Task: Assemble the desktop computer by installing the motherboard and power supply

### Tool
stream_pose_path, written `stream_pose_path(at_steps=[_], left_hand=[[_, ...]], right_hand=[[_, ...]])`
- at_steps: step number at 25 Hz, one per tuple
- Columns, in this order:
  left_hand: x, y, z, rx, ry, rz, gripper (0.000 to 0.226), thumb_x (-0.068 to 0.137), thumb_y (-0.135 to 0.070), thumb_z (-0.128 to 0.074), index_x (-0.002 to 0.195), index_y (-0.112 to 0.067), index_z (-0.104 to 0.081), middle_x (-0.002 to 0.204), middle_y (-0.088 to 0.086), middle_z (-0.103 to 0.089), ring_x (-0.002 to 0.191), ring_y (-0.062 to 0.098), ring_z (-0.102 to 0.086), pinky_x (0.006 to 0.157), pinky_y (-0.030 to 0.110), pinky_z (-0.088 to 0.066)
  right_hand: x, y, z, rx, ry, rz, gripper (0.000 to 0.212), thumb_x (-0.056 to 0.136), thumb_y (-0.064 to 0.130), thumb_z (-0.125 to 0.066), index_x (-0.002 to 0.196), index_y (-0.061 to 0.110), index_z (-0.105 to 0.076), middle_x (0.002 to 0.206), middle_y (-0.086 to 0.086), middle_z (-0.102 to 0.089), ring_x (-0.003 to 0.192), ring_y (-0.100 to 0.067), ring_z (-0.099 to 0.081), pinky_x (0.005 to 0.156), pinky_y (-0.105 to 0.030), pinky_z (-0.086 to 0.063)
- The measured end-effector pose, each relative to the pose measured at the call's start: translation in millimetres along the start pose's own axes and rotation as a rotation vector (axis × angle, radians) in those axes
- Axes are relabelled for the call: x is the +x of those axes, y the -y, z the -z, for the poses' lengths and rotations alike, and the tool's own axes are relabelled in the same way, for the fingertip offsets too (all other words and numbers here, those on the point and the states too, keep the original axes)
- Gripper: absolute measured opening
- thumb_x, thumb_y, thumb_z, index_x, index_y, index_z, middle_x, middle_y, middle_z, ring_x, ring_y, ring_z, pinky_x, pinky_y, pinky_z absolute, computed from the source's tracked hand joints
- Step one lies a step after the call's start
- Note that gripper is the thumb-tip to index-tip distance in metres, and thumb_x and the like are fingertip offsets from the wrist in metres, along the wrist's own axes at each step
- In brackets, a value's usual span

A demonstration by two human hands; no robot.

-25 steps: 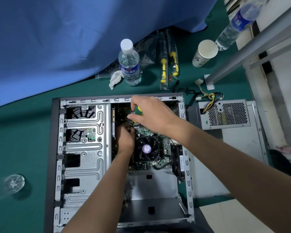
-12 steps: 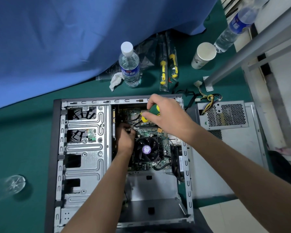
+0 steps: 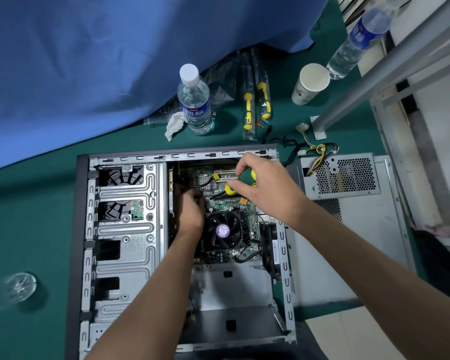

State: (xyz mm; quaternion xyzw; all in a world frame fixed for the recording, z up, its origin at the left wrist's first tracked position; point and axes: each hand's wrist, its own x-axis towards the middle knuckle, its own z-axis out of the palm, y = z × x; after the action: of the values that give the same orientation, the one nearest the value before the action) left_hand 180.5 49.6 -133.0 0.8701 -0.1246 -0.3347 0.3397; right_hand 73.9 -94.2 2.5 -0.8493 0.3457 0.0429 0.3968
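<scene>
At the bottom of the frame two bare forearms reach up into an open computer case [image 3: 125,255] lying flat on a green table [image 3: 37,216]. In the centre, the left hand [image 3: 191,211] sits low inside the case, fingers curled down against the left edge of the motherboard [image 3: 226,201]; what, if anything, it pinches is hidden. Just right of it is the black CPU fan [image 3: 225,231] with a purple hub label, mounted on the board. Above the fan, the right hand [image 3: 268,188] grips a green and yellow screwdriver [image 3: 240,181], fingers wrapped round the handle, its dark shaft angled down-left toward the board near the left hand's fingertips. The power supply [image 3: 340,176] rests outside the case at centre right, on a grey panel, its wire bundle trailing toward the top. Farther up stand a water bottle [image 3: 195,100], two packaged screwdrivers [image 3: 256,105] and a paper cup [image 3: 309,84], with blue cloth [image 3: 102,61] filling the upper left
</scene>
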Motion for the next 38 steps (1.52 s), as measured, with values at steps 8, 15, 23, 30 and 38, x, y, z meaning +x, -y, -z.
stream_pose_path(at_steps=[8,15,23,30,38], left_hand=[[-14,-8,5,-0.142,-0.105,0.016,0.01,0.101,-0.025,-0.052,0.099,-0.015,-0.053,0.083,-0.014,-0.057,0.071,-0.003,-0.052,0.062,0.02,-0.037],[-25,-2,0,-0.438,-0.082,0.075,0.005,0.093,-0.013,-0.065,0.096,-0.016,-0.066,0.093,0.001,-0.068,0.083,0.009,-0.062,0.078,0.021,-0.051],[-24,-2,-2,-0.666,-0.112,0.24,0.015,0.091,0.002,-0.062,0.093,-0.013,-0.063,0.088,0.001,-0.066,0.072,-0.001,-0.063,0.067,0.006,-0.049],[-24,2,-5,-0.581,-0.154,0.193,0.013,0.091,0.001,-0.061,0.099,-0.009,-0.061,0.09,0.003,-0.063,0.079,0.008,-0.059,0.071,0.008,-0.049],[-26,1,-6,-0.56,-0.151,0.215,0.017,0.088,0.002,-0.059,0.094,-0.014,-0.063,0.09,0.003,-0.065,0.084,0.014,-0.061,0.076,0.013,-0.048]], right_hand=[[-4,-6,6,0.126,-0.075,-0.035,0.02,0.089,0.037,-0.069,0.089,0.022,-0.056,0.071,0.008,-0.055,0.04,0.0,-0.045,0.041,-0.015,-0.03],[-11,-12,7,0.252,-0.115,-0.086,0.019,0.086,0.041,-0.071,0.087,0.027,-0.057,0.094,-0.008,-0.067,0.063,-0.031,-0.068,0.059,-0.045,-0.054],[-20,-10,7,0.334,-0.135,-0.1,0.019,0.083,0.043,-0.072,0.081,0.034,-0.056,0.089,0.005,-0.065,0.068,-0.041,-0.066,0.062,-0.056,-0.054],[-21,-9,6,0.322,-0.117,-0.103,0.019,0.084,0.042,-0.072,0.083,0.033,-0.056,0.091,0.005,-0.065,0.067,-0.039,-0.068,0.064,-0.055,-0.054],[-20,-11,1,0.316,-0.115,-0.107,0.019,0.085,0.041,-0.073,0.083,0.032,-0.056,0.083,0.005,-0.067,0.061,-0.013,-0.07,0.043,-0.024,-0.044]])
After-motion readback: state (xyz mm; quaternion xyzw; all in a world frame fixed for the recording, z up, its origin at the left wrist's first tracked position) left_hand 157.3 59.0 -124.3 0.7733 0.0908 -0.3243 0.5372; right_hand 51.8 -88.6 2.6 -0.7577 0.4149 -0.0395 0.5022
